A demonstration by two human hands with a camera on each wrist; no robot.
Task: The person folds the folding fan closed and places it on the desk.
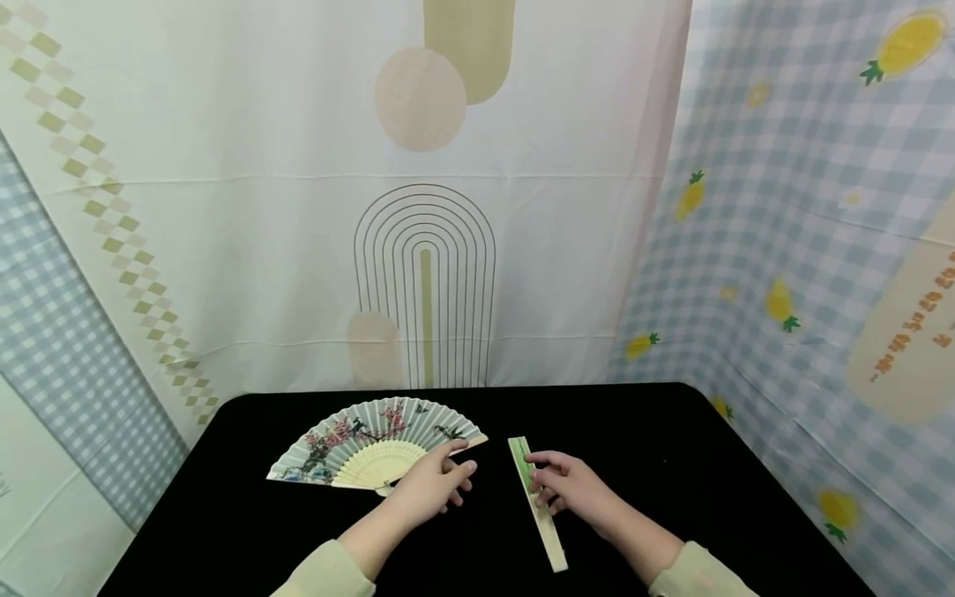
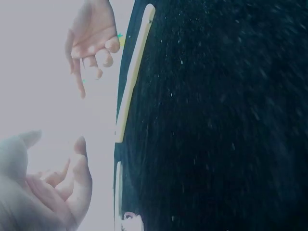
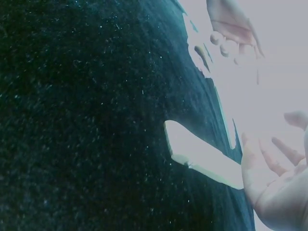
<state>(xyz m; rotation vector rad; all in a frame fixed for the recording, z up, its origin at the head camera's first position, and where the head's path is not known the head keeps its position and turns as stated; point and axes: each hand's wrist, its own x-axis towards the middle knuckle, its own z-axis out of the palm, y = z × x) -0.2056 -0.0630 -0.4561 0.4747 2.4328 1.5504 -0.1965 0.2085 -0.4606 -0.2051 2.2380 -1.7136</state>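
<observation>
Black matte tabletop (image 1: 634,514), printed cloth (image 1: 559,249) behind. Pleated half-round fan (image 1: 366,427) by far edge, left half, partly hidden by left hand (image 1: 429,489); slim folded fan (image 1: 547,531) mid-tabletop, right hand (image 1: 573,487) above. Both hands' fingers loosely bent, holding nothing.

A black table (image 1: 716,497) is spreading below, its far corners curving. Beyond its far edge, a white curtain (image 1: 298,249) is hanging — it is showing a pinkish circle (image 1: 420,99), an arch (image 1: 462,274) of thin lines and a strip of diamonds (image 1: 123,224). Past the right edge, a blue checked cloth (image 1: 731,215) is displaying yellow pineapples (image 1: 690,199) — another checked cloth (image 1: 67,332) is hanging beyond the left edge.
</observation>
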